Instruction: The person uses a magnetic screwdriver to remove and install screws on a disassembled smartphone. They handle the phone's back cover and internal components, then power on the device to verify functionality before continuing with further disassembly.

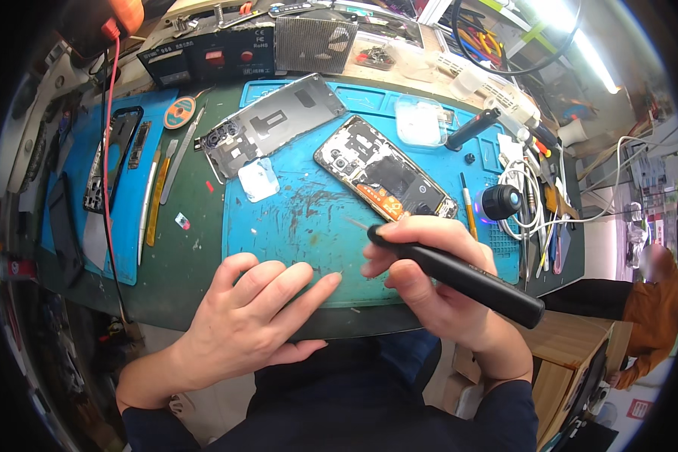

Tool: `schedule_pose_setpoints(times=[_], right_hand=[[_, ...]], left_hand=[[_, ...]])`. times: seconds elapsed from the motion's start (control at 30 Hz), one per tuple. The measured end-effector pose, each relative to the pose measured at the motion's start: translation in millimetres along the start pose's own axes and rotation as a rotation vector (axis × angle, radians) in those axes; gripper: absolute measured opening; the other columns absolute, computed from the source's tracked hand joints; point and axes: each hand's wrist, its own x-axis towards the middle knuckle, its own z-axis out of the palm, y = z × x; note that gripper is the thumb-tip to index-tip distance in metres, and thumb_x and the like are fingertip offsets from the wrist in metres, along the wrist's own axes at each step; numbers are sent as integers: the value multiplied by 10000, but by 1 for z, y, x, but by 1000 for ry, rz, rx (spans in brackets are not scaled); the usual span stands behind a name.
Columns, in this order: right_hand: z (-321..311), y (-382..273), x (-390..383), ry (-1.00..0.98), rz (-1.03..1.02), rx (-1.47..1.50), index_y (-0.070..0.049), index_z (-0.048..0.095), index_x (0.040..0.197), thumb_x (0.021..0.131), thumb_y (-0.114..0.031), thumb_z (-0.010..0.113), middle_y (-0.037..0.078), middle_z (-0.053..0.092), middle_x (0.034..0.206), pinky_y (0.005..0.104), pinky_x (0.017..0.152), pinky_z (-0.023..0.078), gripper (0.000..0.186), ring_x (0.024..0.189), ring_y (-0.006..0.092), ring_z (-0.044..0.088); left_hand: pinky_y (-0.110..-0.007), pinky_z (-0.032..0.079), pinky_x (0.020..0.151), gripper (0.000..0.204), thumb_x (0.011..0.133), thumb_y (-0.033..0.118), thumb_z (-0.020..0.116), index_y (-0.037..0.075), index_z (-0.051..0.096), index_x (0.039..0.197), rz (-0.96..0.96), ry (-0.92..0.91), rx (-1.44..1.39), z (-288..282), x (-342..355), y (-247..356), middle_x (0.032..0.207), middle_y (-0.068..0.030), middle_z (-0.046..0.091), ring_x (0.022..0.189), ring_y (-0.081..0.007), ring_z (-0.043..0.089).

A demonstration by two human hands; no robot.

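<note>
My right hand [437, 279] grips a black electric screwdriver [490, 290], its thin tip angled up-left over the blue work mat [271, 233]. My left hand [264, 316] holds nothing, its fingers loosely bent and apart at the mat's front edge. Beyond both hands lies a phone [369, 162] with its back removed, showing inner boards and an orange flex part. A detached silver-gray back cover [271, 128] with camera rings is behind it, beside a small white square item [258, 179].
On the left, another blue mat [128, 256] carries phone parts, near tweezers [175, 169] and a red cable [107, 166]. A dark powered unit [207, 56] stands behind. At right are a clear box [418, 119], round device [499, 202] and white cables [539, 192]. A person in orange [648, 339] is at far right.
</note>
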Motion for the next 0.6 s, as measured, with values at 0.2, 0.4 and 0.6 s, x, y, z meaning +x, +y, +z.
schedule_pose_setpoints(times=[0.2,0.4,0.6], right_hand=[[8,-2,4,1,-112,-288,-3,748,1140,873,-11,887,133,760,965,322,684,602,301,782,225,742],[9,7,4,-45,-154,-295,-35,757,1038,896,-117,895,93,743,856,327,605,582,215,668,226,734],[11,11,4,-96,-50,-219,-53,729,998,945,-129,856,96,715,826,347,590,565,157,664,246,728]], left_hand=[[-418,423,1076,736,833,527,807,146,702,1453,-4,-4,-13,0,-1,0,1323,-17,580,1170,-185,549],[-458,442,1005,702,856,563,799,120,728,1396,31,44,-6,5,-1,-1,1276,-48,566,1114,-235,553],[-461,449,999,686,860,549,803,108,733,1381,25,56,-9,6,-2,-1,1278,-49,578,1109,-237,559]])
